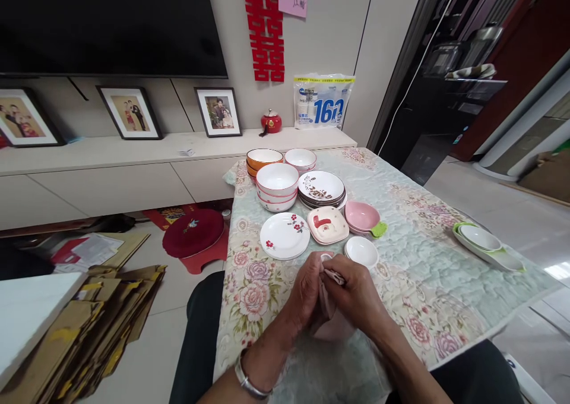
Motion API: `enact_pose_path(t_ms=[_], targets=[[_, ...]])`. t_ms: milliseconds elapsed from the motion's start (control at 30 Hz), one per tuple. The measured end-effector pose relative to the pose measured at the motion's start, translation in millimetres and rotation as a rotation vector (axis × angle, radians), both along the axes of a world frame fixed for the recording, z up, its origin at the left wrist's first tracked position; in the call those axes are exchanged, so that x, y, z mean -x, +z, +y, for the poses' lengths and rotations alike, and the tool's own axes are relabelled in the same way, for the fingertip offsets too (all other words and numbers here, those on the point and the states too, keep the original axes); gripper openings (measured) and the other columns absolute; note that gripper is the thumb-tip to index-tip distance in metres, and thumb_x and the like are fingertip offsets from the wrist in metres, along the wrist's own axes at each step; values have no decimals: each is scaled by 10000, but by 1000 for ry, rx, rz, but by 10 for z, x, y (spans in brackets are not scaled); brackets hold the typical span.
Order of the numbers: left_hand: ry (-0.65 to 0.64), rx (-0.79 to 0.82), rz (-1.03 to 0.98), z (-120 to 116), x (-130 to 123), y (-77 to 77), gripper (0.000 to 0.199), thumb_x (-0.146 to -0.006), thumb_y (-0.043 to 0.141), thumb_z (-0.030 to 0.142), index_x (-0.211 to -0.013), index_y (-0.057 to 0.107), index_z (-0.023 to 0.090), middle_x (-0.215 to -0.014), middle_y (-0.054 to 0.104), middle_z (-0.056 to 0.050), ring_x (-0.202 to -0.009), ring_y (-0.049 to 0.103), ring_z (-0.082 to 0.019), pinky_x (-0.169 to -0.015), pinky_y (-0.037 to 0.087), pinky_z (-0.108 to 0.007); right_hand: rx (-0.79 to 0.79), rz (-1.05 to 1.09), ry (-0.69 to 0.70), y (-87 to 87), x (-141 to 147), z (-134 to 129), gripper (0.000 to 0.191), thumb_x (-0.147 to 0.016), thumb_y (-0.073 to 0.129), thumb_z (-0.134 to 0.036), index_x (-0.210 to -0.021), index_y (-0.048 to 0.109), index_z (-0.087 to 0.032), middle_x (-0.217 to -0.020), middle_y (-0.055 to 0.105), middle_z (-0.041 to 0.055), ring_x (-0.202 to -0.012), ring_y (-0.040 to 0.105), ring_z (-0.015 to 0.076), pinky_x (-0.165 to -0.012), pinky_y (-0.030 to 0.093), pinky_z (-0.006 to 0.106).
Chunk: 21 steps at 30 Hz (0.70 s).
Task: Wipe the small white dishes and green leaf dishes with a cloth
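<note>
My left hand and my right hand are close together over the near part of the table, fingers closed. Between them is a pale pink cloth, hanging below the fingers, with a small white rounded edge showing at the top by the left fingertips. What that edge belongs to is mostly hidden. Just beyond the hands lie a white plate with red flowers, a square plate with a red figure and a small white bowl. A silver bangle sits on my left wrist.
Stacked white bowls, orange-rimmed bowls, patterned plates and a pink dish stand farther back. A green-edged dish lies at the right. Left of the table are a red stool and flattened cardboard.
</note>
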<state>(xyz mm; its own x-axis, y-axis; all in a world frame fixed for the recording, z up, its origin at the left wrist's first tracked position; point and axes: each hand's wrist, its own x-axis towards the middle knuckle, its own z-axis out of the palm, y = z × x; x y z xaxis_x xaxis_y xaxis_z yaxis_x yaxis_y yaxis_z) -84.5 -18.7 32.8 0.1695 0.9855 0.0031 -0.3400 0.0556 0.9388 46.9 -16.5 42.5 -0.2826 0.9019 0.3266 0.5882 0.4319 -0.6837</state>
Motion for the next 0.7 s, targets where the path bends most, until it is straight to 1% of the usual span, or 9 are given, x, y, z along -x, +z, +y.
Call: enact_pose_path(t_ms=[67,133,200,267,367,467,533,633,700], targets=[[-20,14,-26,9,10,33,530,-882,485,669,-937,701,187,-948,714,-87,-956,597,-262,-913,437,-342,-78,-11,-96,-55,27,-3,137,-886,542,-165,-798,640,-201,-777,649,31,-720,615,176,-638,427,261],[-23,19,-20,16,12,46,512,-879,501,662,-906,700,191,-926,716,-80,-926,594,-253,-907,437,-343,-155,-59,-193,-120,57,-6,114,-885,540,-166,-883,650,-197,-810,662,51,-758,627,203,-662,437,287],[-12,14,-3,18,5,38,490,-894,496,642,-899,693,194,-941,719,-75,-929,595,-246,-926,430,-347,-208,-71,-233,-158,80,-9,130,-888,528,-153,-932,643,-191,-832,664,63,-777,625,215,-683,449,304],[-6,42,-38,14,-8,16,497,-907,478,636,-911,690,186,-963,723,-79,-944,604,-247,-931,435,-354,-223,-24,-158,-146,85,-9,140,-902,516,-147,-958,637,-188,-875,662,73,-814,619,212,-715,466,308],[-13,106,-127,9,-16,-25,562,-902,453,665,-943,702,163,-975,729,-97,-968,623,-264,-916,448,-360,-156,39,70,-45,41,2,143,-917,512,-142,-939,644,-194,-919,641,70,-852,599,195,-730,473,291],[2,56,-30,13,6,-49,611,-897,437,684,-980,729,153,-1010,736,-109,-1008,618,-278,-954,426,-357,-44,-21,213,81,-53,7,150,-907,537,-122,-847,651,-199,-872,607,41,-810,575,170,-685,442,264],[11,52,79,17,25,-39,636,-909,396,687,-993,737,157,-1005,741,-107,-997,618,-281,-955,421,-362,-11,-110,242,141,-107,-8,166,-883,556,-86,-827,664,-199,-846,595,30,-793,559,162,-675,418,260],[24,103,162,18,29,3,664,-927,329,684,-960,740,163,-941,743,-98,-941,621,-278,-916,433,-368,-25,-252,203,162,-127,-46,197,-839,570,-38,-831,685,-197,-831,588,33,-782,534,169,-665,389,268],[65,121,138,17,9,24,608,-904,405,681,-868,727,167,-870,730,-83,-896,611,-264,-893,439,-355,-89,-291,165,129,-96,-62,197,-838,567,-38,-869,688,-189,-850,595,47,-794,525,182,-677,383,285]])
